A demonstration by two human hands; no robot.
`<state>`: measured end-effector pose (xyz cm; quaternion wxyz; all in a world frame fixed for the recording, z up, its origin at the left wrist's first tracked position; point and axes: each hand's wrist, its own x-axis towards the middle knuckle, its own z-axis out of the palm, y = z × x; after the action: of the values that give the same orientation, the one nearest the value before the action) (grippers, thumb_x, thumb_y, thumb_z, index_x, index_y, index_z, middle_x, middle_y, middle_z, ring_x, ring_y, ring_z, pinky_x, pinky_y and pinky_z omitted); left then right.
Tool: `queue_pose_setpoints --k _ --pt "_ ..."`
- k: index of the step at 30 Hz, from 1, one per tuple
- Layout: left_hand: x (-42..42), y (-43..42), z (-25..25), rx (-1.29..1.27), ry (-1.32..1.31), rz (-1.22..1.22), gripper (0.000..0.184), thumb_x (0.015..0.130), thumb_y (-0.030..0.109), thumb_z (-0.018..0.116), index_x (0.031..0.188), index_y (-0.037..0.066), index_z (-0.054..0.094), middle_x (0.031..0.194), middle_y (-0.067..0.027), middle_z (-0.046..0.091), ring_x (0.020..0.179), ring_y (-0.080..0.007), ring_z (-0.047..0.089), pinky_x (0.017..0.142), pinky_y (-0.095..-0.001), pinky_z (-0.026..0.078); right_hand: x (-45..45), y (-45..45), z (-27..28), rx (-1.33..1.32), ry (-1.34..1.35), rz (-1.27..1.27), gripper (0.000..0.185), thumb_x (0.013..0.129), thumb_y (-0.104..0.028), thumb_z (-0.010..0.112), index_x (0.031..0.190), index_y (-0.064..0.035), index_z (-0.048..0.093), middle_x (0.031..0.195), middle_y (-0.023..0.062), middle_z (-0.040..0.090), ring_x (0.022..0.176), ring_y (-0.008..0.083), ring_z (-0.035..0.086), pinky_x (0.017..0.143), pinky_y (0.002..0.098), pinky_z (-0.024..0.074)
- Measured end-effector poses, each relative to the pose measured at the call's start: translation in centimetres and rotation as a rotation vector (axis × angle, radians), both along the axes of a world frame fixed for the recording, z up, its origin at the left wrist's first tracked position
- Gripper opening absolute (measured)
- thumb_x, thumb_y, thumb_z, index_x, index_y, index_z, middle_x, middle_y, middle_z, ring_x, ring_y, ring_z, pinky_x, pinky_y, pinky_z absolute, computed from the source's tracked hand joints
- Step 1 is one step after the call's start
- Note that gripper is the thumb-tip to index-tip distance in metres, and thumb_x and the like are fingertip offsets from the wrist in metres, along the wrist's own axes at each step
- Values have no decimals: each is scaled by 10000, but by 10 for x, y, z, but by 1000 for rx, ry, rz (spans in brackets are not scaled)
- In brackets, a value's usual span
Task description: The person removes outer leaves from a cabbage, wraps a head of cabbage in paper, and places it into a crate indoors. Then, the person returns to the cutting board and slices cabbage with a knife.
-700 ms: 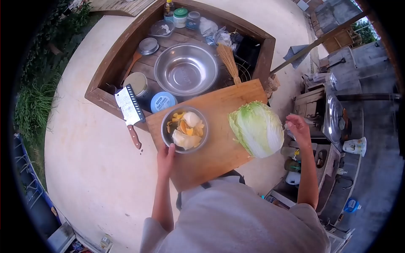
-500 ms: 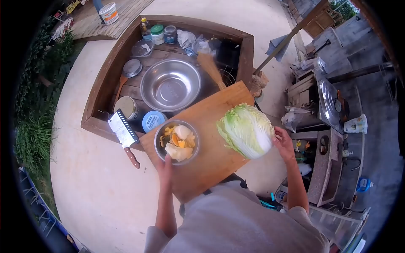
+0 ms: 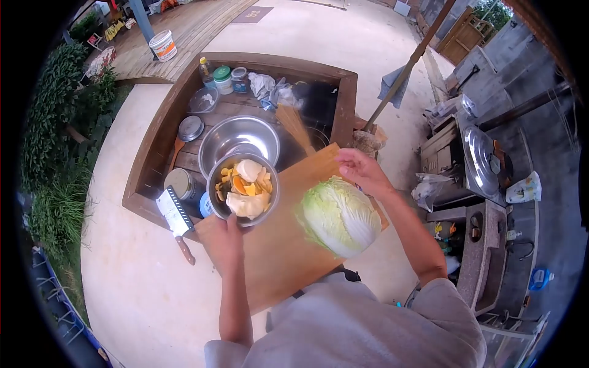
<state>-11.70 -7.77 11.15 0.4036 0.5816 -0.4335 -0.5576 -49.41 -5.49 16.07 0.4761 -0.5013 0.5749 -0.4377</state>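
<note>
My left hand grips the near rim of a small metal bowl. Orange-yellow chunks and pale pieces fill this bowl, which overlaps the near edge of a large metal basin. On the wooden cutting board lies a napa cabbage, pale green leaves to the left. My right hand hovers over the board's far right edge, just beyond the cabbage, with fingers loosely bent apart and nothing visible in them. A cleaver lies left of the board.
The wood-framed table holds a straw brush, lidded jars, a wooden spoon and crumpled plastic bags. A blue-lidded tub is partly hidden by the bowl. To the right stands a stone sink.
My left hand has raised the metal bowl from the board toward the basin. My right hand has left the cabbage's right side and moved to the board's far edge. The view has tilted up.
</note>
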Motion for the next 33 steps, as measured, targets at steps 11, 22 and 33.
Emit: queue_pose_setpoints --k 11,22,33 --pt "-179 -41 33 14 92 -164 353 1042 281 477 1262 5 491 1086 -169 681 734 -207 714 654 -297 576 -31 -70 -46 74 -283 -94 382 946 -163 635 1290 -34 530 1041 100 681 812 168 697 561 278 580" --pt "-112 91 -12 -113 -176 -45 403 1003 204 605 1345 -1 544 1177 -111 664 1024 -179 637 886 -307 504 -166 -126 -172 235 -335 -627 347 961 -132 593 1261 17 502 1213 206 590 970 319 695 647 420 659" --pt "-105 177 -38 258 11 77 498 1027 350 575 1393 18 512 1233 -105 651 1075 -174 635 932 -317 505 -197 -140 -196 290 -233 -651 399 968 -321 664 1223 -39 542 1086 102 621 889 192 652 696 307 591"
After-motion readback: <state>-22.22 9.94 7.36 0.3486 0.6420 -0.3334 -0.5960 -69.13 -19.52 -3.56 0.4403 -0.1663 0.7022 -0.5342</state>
